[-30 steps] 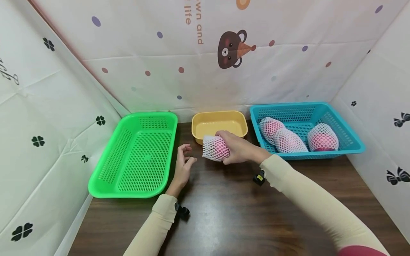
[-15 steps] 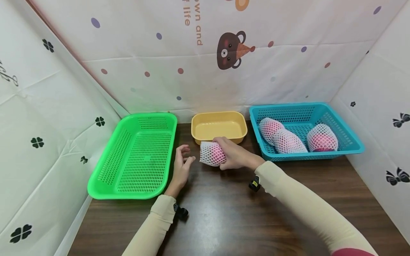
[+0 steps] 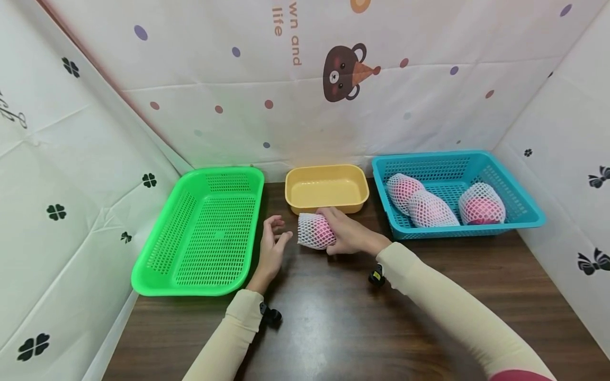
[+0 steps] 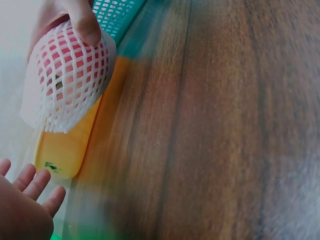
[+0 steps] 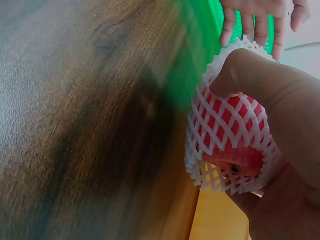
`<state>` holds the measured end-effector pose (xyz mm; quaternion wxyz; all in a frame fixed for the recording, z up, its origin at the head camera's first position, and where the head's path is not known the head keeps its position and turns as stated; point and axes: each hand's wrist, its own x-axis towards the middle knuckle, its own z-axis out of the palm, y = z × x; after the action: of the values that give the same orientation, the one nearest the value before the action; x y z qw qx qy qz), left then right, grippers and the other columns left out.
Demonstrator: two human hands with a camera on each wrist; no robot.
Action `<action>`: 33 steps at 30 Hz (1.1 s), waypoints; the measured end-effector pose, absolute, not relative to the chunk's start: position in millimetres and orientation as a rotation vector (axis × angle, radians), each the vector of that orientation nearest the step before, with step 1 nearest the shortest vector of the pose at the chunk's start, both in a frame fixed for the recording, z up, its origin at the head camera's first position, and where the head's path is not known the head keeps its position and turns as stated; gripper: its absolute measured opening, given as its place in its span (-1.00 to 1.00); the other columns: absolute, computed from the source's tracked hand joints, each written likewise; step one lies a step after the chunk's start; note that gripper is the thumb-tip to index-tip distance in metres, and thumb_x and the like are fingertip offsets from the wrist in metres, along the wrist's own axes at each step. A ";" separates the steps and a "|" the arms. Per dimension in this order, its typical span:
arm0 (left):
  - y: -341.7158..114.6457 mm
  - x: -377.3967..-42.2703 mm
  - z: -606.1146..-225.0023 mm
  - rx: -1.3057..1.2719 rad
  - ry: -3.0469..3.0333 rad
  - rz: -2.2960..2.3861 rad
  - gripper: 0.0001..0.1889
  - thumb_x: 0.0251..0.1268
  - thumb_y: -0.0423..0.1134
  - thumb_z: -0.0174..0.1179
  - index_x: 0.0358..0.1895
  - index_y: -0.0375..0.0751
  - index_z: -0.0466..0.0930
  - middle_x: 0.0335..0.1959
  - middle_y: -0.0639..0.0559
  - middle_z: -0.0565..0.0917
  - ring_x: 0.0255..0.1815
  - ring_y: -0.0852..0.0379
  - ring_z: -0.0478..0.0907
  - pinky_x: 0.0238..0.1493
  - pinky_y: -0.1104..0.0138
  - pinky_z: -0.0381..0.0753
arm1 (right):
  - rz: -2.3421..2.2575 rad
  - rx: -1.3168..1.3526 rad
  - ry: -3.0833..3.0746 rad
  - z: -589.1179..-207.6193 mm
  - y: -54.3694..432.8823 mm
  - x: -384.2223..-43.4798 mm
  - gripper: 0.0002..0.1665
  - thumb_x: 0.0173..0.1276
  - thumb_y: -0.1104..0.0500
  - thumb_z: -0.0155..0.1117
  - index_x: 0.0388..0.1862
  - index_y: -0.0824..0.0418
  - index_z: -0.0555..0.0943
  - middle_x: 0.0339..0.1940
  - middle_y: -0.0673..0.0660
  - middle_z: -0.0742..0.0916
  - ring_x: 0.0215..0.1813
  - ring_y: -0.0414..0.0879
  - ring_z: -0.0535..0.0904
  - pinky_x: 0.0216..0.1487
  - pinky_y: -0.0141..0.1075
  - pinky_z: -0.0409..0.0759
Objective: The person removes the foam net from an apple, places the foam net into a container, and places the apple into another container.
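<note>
R hand (image 3: 345, 231) grasps a round pink-red fruit (image 3: 324, 230) in a white foam-mesh net (image 3: 307, 233), thumb + fingers curled round its R side; L hand (image 3: 271, 251) holds nothing, fingers released & loosely bent, just L of it w/o contact. Fruit is mid-scene, just on near side of a small yellow plastic basin (image 3: 326, 191), btw a green slotted plastic basket (image 3: 214, 238) at L and a blue slotted plastic basket (image 3: 429, 169) at far R; can't tell if it touches the dark wood-grain table (image 3: 352, 317). Risks (judgement): thumb presses net, not bare skin, so fruit could slip inside & pop out the loose L end if squeezed hard or tipped that way, then roll on table, prob. bruising. Net strands look thin, might tear if only the frilly rim gets pinched & yanked. Basin's v. close: knuckles could bump it. L wrist sits beside green basket's R rim, so a swing outward might nudge it. Two touching netted fruits (image 3: 431, 210) + a third netted fruit (image 3: 481, 205) in blue basket look low-risk.
</note>
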<state>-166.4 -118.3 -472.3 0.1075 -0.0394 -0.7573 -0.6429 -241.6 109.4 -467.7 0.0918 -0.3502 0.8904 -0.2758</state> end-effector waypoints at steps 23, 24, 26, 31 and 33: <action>-119.8 -167.6 -474.5 -0.111 -2.211 -1.995 -0.61 0.47 -0.54 0.00 0.31 -0.53 0.33 0.23 -0.55 0.47 0.33 -0.42 0.44 0.32 -0.10 0.44 | -0.758 -0.992 2.656 -480.2 104.8 -241.7 0.15 0.04 0.18 0.64 0.52 0.04 0.15 0.33 0.12 0.41 0.29 -0.03 0.38 0.39 -0.05 0.44; -120.4 -167.3 -474.7 -0.111 -2.213 -1.993 -0.62 0.48 -0.54 -0.02 0.30 -0.53 0.33 0.23 -0.56 0.47 0.33 -0.42 0.44 0.32 -0.10 0.45 | -0.753 -0.994 2.657 -480.6 104.7 -241.7 0.15 0.04 0.17 0.64 0.52 0.04 0.15 0.33 0.12 0.41 0.29 -0.03 0.38 0.39 -0.06 0.44; -121.1 -167.6 -475.6 -0.114 -2.210 -1.992 -0.63 0.49 -0.55 -0.04 0.30 -0.54 0.34 0.22 -0.55 0.48 0.32 -0.42 0.45 0.32 -0.09 0.45 | -0.743 -1.000 2.658 -481.3 104.5 -241.9 0.15 0.04 0.17 0.64 0.52 0.03 0.15 0.33 0.12 0.41 0.29 -0.03 0.37 0.39 -0.06 0.44; -121.0 -168.1 -476.6 -0.119 -2.202 -1.990 -0.64 0.49 -0.55 -0.05 0.29 -0.55 0.36 0.22 -0.55 0.50 0.31 -0.43 0.46 0.32 -0.07 0.47 | -0.734 -1.003 2.659 -479.6 104.5 -242.1 0.16 0.05 0.17 0.64 0.53 0.06 0.14 0.34 0.14 0.41 0.29 -0.02 0.38 0.40 -0.05 0.43; -121.1 -167.4 -475.9 -0.120 -2.205 -1.987 -0.63 0.48 -0.57 -0.05 0.29 -0.56 0.36 0.22 -0.57 0.50 0.31 -0.42 0.47 0.32 -0.07 0.47 | -0.741 -1.008 2.656 -478.9 104.9 -242.0 0.16 0.05 0.17 0.64 0.54 0.08 0.14 0.34 0.14 0.41 0.29 -0.01 0.38 0.39 -0.04 0.44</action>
<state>-167.4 -121.1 -475.9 0.0855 -0.0404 -0.7394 -0.6665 -242.0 104.9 -478.9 0.1027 -0.3416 0.8998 -0.2511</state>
